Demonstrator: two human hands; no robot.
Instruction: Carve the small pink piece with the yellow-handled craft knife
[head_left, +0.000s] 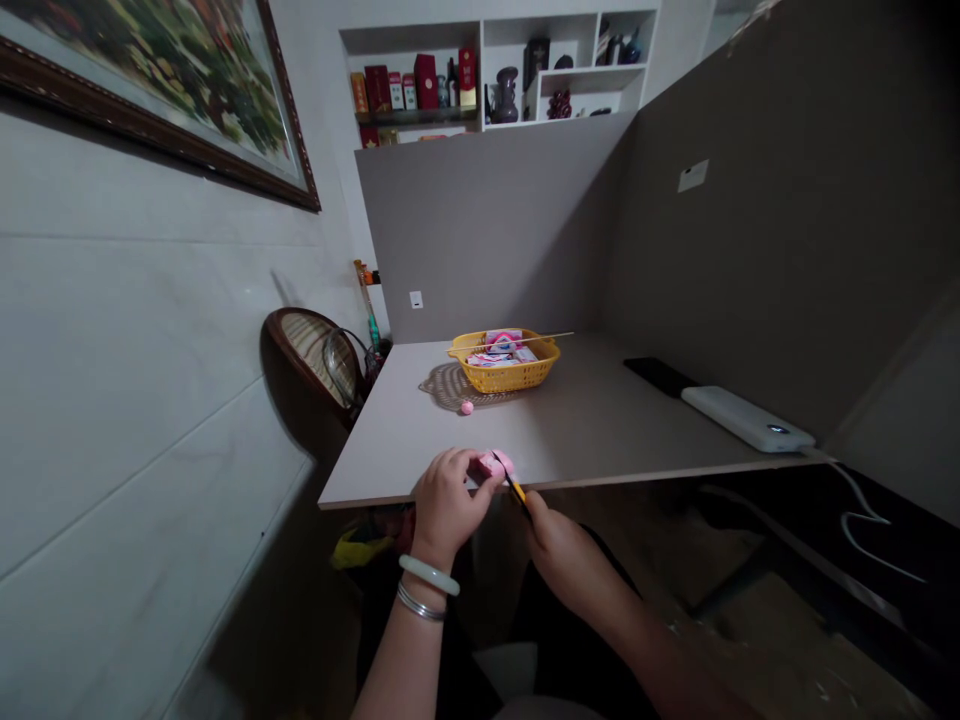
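Observation:
At the front edge of the table, my left hand [451,502] pinches a soft-looking pink lump [495,462] between thumb and fingers. Its exact kind is unclear. My right hand [559,540] is closed around a slim knife-like cutting tool [518,490] with a yellow and black handle. The tool's dark tip lies against the pink lump, partly hidden by it. A small pink ball [467,408] rests on the table beyond my hands, touched by neither.
A yellow plastic basket [510,378] with pink and white packets stands behind the ball, a thin stick [544,337] across it. On the right lie a black flat object [658,377] and a white power bank [746,418] with a cable. Grey panels [495,235] border the table [592,430].

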